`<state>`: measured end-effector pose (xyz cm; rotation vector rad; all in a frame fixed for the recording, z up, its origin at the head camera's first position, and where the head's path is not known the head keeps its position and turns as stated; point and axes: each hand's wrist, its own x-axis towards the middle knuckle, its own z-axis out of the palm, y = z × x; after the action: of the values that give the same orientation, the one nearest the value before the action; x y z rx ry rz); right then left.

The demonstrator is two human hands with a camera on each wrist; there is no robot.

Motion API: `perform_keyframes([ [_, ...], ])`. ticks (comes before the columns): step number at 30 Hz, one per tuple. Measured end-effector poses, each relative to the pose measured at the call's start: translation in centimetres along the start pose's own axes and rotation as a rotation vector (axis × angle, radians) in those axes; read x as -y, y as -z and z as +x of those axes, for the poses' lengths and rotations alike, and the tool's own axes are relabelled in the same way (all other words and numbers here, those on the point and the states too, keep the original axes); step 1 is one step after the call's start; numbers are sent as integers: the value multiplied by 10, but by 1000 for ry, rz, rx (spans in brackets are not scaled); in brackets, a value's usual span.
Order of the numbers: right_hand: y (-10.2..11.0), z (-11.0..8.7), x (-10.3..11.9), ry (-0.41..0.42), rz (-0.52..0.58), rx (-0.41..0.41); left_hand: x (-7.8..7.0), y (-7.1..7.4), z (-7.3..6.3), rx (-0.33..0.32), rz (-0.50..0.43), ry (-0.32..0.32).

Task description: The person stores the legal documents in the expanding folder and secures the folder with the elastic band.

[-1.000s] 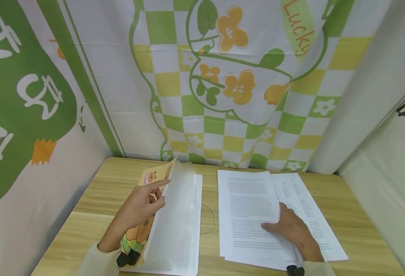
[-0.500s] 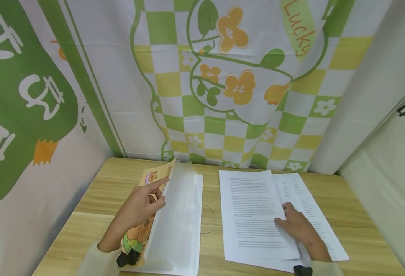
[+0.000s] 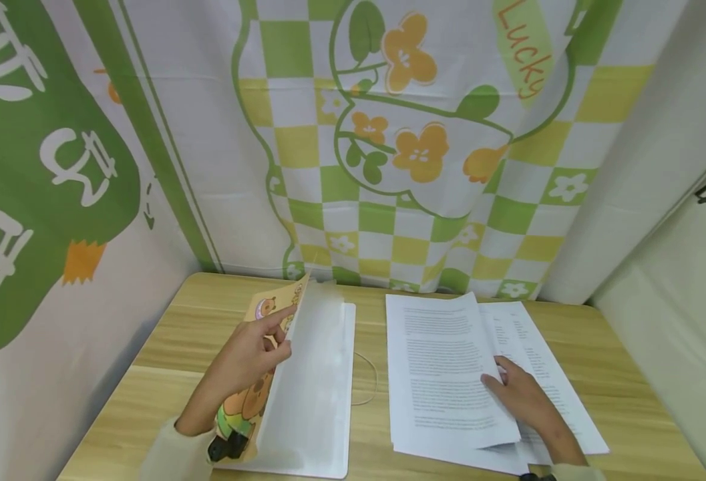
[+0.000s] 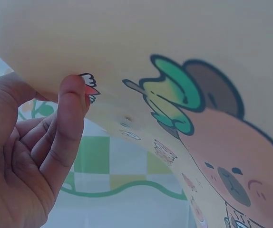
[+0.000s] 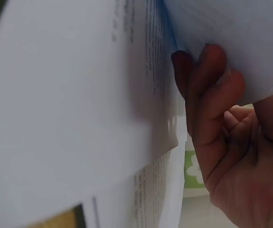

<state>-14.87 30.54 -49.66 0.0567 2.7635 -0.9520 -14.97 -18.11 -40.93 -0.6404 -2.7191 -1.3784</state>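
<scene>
My left hand [image 3: 241,357] pinches the edge of the tan cover [image 3: 249,404] of a folder and holds it raised. Cartoon animals decorate this cover, and in the left wrist view the thumb and fingers grip its edge beside a large printed animal [image 4: 231,156]. Under the cover show the folder's translucent white pockets [image 3: 310,394]. To the right, my right hand [image 3: 523,394] pinches the right edge of a printed sheet [image 3: 439,374]. That sheet's lower right corner is lifted off the papers below. In the right wrist view, curled fingers [image 5: 210,95] lie against the raised paper.
More printed sheets [image 3: 569,401] lie fanned out under and right of the right hand. A thin elastic cord [image 3: 373,381] loops from the folder's right side onto the wooden table [image 3: 154,391]. Printed curtains [image 3: 401,227] hang behind the table and on both sides.
My right hand has shifted right to the top sheet's edge and now pinches it, lifting its lower corner. The left hand keeps its hold on the cover. The view has shifted slightly.
</scene>
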Motion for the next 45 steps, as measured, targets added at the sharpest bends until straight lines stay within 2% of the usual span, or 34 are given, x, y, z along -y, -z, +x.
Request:
perform_keyframes([
  [5, 0, -3, 0, -20, 67, -13, -2, 1, -1, -2, 1, 14],
  [10, -1, -6, 2, -65, 185, -11, -3, 2, -2, -17, 13, 29],
  [14, -1, -9, 1, -105, 259, -19, -3, 4, -3, -25, 15, 24],
  [20, -3, -13, 1, -120, 391, -31, 3, 6, -4, -49, -2, 15],
  [25, -7, -18, 5, -117, 463, -19, 5, 8, -4, -68, -17, 12],
  [32, -15, -23, 14, -110, 497, 10, 5, 9, -4, -80, -12, 15],
  [37, -21, -25, 24, -75, 587, 51, 4, 10, -6, -78, -29, 17],
  [45, -27, -27, 37, -20, 596, 104, 4, 10, -6, -81, -14, 4],
])
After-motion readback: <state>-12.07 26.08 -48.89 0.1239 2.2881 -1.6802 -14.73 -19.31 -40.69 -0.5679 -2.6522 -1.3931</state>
